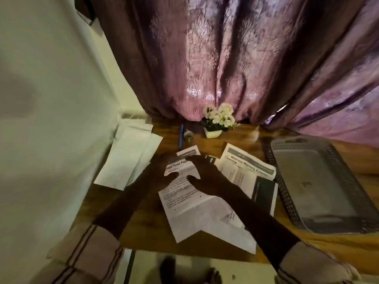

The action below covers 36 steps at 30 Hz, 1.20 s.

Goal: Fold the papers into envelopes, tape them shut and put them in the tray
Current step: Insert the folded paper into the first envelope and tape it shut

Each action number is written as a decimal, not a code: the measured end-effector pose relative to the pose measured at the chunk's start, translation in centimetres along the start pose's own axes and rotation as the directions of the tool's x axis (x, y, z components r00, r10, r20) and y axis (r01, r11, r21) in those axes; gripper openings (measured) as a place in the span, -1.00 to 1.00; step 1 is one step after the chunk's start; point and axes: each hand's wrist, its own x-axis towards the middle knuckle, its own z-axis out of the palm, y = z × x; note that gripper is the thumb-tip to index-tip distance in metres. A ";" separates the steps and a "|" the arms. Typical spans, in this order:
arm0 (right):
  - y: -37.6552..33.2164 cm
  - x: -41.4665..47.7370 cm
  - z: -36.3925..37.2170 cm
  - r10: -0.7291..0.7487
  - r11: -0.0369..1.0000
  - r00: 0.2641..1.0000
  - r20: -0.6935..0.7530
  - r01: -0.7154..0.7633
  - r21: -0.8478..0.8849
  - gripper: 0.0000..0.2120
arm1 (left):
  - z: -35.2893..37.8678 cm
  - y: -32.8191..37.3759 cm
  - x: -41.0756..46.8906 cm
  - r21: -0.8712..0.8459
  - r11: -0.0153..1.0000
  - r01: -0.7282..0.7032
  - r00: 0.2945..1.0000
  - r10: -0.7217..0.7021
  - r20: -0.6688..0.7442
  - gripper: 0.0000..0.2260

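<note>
Pale beige sleeves (88, 251) with thin dark brown stripes, cuffs mid-forearm.

— Where is there room on the table (352, 160)?

— Bare wood behind and beside the tray (320, 181) at the far right, and a strip at the near left.

— What blocks the middle?

— Overlapping printed sheets (207, 218), reaching the tray's rim. White papers (129, 156) fill the left, against the wall (51, 119). At the back, a pen (181, 138), a tape roll (188, 136) and a flower pot (213, 133) stand before the curtain (225, 58).
</note>
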 end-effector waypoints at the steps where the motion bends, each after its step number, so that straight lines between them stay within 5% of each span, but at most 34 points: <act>1: 0.6 1.0 0.8 -0.009 0.999 1.000 0.018 0.010 -0.053 -0.34 | 0.4 -0.9 0.8 0.030 1.000 0.006 1.000 -0.006 0.008 -0.38; 10: 5.7 7.2 7.3 -0.143 0.922 0.990 -0.011 0.129 -0.364 -0.33 | 4.9 -6.5 8.3 0.296 0.943 0.153 0.988 -0.142 -0.058 -0.33; 17: 7.5 8.1 10.6 -0.135 0.886 0.977 -0.164 0.045 -0.461 -0.20 | 7.6 -10.7 9.8 0.498 0.866 -0.048 0.903 0.250 -0.348 -0.47; 21: 7.2 7.9 10.6 -0.141 0.877 0.969 -0.205 0.025 -0.481 -0.14 | 6.3 -10.4 10.3 0.460 0.885 -0.067 0.938 0.212 -0.273 -0.32; 26: 6.9 7.4 10.4 -0.165 0.893 0.936 -0.310 0.008 -0.451 -0.19 | 2.7 -8.4 10.5 0.237 0.966 -0.103 0.989 0.125 -0.079 -0.60; 29: 6.9 6.7 9.9 -0.183 0.929 0.880 -0.439 0.009 -0.369 -0.19 | 2.7 -8.0 9.2 0.124 0.985 -0.120 0.977 0.139 -0.160 -0.73; 32: 7.1 6.2 9.6 -0.190 0.982 0.733 -0.654 0.132 -0.138 -0.17 | 3.4 -7.7 7.3 0.154 0.972 -0.176 0.908 0.221 -0.357 -0.80; 34: 7.1 6.6 8.9 -0.081 0.947 0.654 -0.752 0.286 0.147 -0.30 | 4.0 -7.2 6.1 0.281 0.936 -0.214 0.810 0.331 -0.484 -0.79; 36: 7.2 6.8 7.9 0.100 0.845 0.681 -0.725 0.327 0.423 -0.46 | 4.7 -6.5 4.9 0.501 0.831 -0.241 0.649 0.522 -0.554 -0.83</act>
